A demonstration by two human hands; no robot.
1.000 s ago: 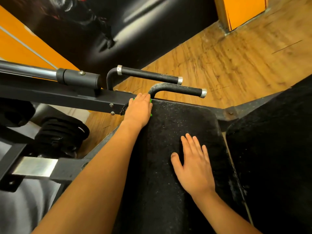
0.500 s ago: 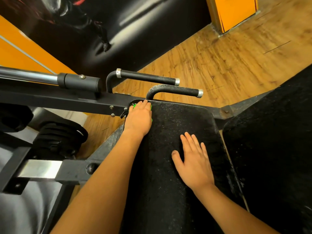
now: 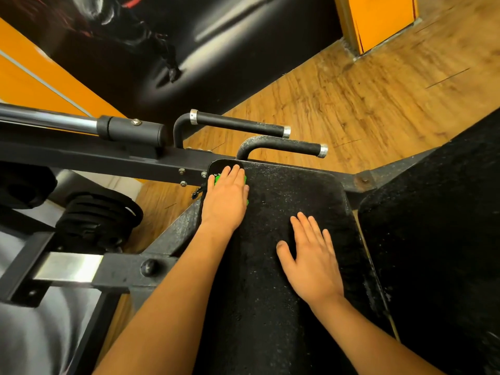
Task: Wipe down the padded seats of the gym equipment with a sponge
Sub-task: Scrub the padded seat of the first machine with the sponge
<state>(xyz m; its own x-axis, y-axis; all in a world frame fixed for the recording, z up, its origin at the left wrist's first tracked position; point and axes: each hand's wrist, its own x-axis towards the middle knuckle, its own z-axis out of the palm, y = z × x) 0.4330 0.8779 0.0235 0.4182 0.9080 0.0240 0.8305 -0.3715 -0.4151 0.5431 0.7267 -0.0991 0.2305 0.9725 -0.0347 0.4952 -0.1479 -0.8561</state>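
A: The left hand (image 3: 228, 197) lies flat with straight fingers and presses the green sponge (image 3: 217, 180) on the far left corner of the padded seat (image 3: 284, 190). Only the sponge's green edges show.

B: I would pull it toward the near end in straight, overlapping strokes.

A: The right hand (image 3: 311, 263) rests open on the middle of the seat.

B: It should move aside when the sponge arrives there. Mind the handle (image 3: 284, 147) just beyond the corner.
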